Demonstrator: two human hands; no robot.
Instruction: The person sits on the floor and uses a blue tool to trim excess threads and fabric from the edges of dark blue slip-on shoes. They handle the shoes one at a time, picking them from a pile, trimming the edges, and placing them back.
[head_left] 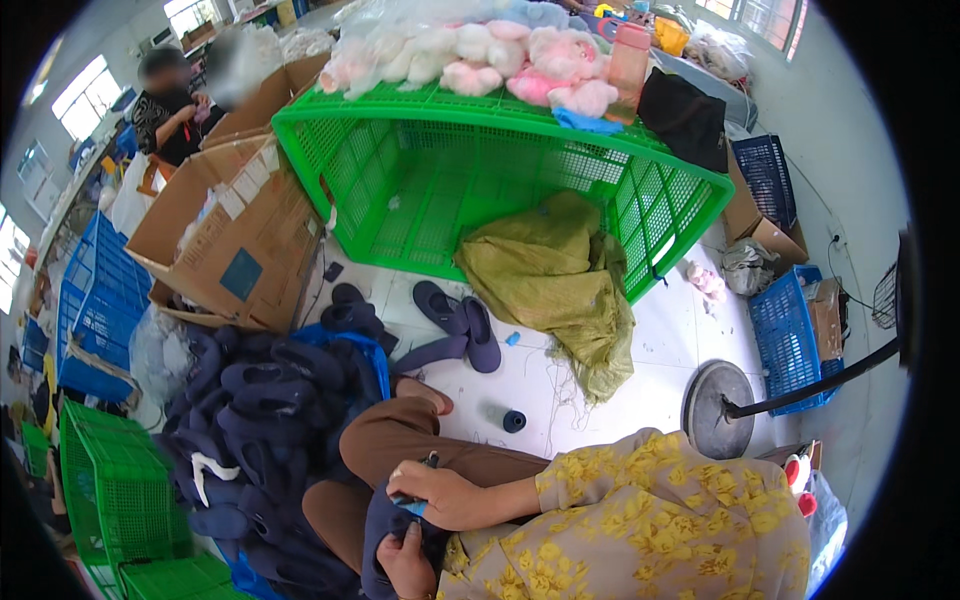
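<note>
A dark navy slipper lies across my lap, partly hidden by my hands. My left hand pinches its edge between thumb and fingers. Just above, my right hand is closed around a small tool with a dark end poking out over the fist; its kind is hidden by the fingers. A bit of blue shows under that hand, against the slipper. Left of my knees rises a big heap of navy slippers, with a white strip on top.
Ahead, a green crate on its side holds an olive sack; pink and white plush toys lie on top. Loose slippers and a dark thread spool are on the floor. Cardboard box left; round stand base right.
</note>
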